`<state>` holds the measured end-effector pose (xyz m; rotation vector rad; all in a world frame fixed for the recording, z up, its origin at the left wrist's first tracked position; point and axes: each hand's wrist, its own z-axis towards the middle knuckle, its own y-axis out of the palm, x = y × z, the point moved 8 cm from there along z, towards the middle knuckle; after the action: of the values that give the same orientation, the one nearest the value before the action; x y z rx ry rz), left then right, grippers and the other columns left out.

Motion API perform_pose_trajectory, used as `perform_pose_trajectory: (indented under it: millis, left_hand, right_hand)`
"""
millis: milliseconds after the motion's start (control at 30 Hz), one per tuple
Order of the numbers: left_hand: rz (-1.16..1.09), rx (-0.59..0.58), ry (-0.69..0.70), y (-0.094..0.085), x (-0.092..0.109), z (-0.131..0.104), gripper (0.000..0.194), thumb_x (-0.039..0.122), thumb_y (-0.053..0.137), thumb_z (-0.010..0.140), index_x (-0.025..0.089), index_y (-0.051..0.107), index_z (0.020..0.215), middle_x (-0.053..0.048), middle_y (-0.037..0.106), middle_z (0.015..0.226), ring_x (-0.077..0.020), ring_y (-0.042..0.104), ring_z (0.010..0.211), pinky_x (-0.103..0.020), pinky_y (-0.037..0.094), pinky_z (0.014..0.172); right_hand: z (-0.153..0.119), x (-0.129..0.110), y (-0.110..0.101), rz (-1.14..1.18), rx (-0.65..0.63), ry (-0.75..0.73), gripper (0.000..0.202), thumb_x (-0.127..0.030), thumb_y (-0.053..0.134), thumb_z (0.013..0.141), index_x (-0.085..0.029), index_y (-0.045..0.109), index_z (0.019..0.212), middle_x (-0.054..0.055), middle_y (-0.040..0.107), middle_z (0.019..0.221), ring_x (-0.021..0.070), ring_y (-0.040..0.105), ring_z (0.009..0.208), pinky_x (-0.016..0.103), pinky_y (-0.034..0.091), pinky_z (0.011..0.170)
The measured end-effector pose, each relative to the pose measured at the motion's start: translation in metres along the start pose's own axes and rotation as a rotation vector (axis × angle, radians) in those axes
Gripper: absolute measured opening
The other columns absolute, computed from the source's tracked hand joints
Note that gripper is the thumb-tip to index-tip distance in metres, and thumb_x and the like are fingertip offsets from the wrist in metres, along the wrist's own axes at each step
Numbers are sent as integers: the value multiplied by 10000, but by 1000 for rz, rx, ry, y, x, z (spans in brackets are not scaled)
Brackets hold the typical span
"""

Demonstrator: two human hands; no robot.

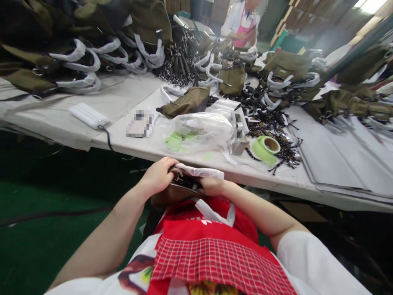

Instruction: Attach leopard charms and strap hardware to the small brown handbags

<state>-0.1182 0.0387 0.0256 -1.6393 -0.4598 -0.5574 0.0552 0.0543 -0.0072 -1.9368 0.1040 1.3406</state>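
Note:
A brown handbag (167, 196) rests against my lap at the table's front edge, its dark mouth facing up. My left hand (159, 176) is closed round the left end of the bag's opening. At the opening's right end my right hand (212, 186) is curled onto the bag, its fingertips partly hidden inside. A handle wrapped in white film (202, 172) lies across the far side of the mouth, between both hands. Another white-wrapped strap (216, 215) loops over my red apron (196, 229). Metal fittings glint inside the opening, too small to make out.
On the white table (129, 92) lie a clear plastic bag (199, 129), a green tape roll (267, 148), a white power strip (88, 115), a phone (140, 124) and piled dark straps (276, 127). Olive bags (150, 20) line the back. Beyond them stands a person (242, 26).

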Motion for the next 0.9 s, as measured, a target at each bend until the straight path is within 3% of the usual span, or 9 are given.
perform_pose_trajectory:
  millis: [100,200,300,400,467,600,700,800,900]
  left_hand:
    - [-155,29,-116,-11,-43,3,360,285,507,729,209,718,1011,-48,744,1023,-254,679,963,-331,532,857]
    - [-313,26,-210,-11,-80,5,415,360,537,704,198,721,1039,-45,767,982,-255,699,909,-324,554,819]
    - [-384,55,-270,-7,-97,8,454,398,570,670,188,726,1042,-56,771,1003,-261,705,918,-326,559,830]
    - [-437,88,-321,-6,-95,7,453,418,627,630,174,734,996,-68,776,952,-269,712,887,-330,571,802]
    - [-545,83,-355,-10,-88,1,461,430,678,614,169,731,990,-64,775,906,-264,719,837,-331,584,755]
    - [-799,58,-379,-27,-68,-16,490,426,774,595,180,711,1014,-50,772,853,-257,728,768,-335,600,682]
    - [-794,37,-357,-30,-57,-14,470,449,786,590,184,717,972,-56,774,853,-280,735,810,-355,608,714]
    - [-614,-6,-310,-15,-55,4,462,461,750,592,174,727,954,-77,780,891,-322,727,924,-397,600,815]
    - [-399,-13,-210,6,-55,25,453,433,673,636,184,730,1009,-83,777,1007,-326,709,1016,-425,561,930]
  right_hand:
    - [-17,-13,-28,-11,-74,-8,373,-237,616,849,-217,664,1218,45,717,1186,226,664,1081,349,511,981]
    - [-32,-19,-51,-94,-54,-70,433,-115,499,855,-225,656,1244,47,697,1230,208,638,1129,370,475,1022]
    - [-35,-12,-37,-266,-72,-129,392,-144,616,794,-197,698,1173,81,723,1131,247,644,1049,388,478,968]
    - [-30,-7,-15,-405,-17,-188,153,-203,673,800,-191,749,933,73,729,905,254,623,934,404,458,926]
    - [-30,-17,-16,-427,85,-225,92,-195,639,836,-195,725,802,59,696,793,234,597,857,393,455,875]
    - [-55,-70,-65,-303,419,-319,124,-236,625,859,-212,636,737,29,615,697,199,525,729,355,449,730]
    - [-73,-101,-96,-283,575,-371,162,-296,674,845,-223,595,723,8,575,669,188,500,698,353,441,731]
    - [-62,-82,-95,-348,495,-304,173,-324,692,851,-216,613,741,9,608,715,186,535,740,347,437,782]
    - [-47,-22,-90,-365,433,-134,205,-317,740,828,-203,621,706,4,623,719,182,558,774,313,427,757]
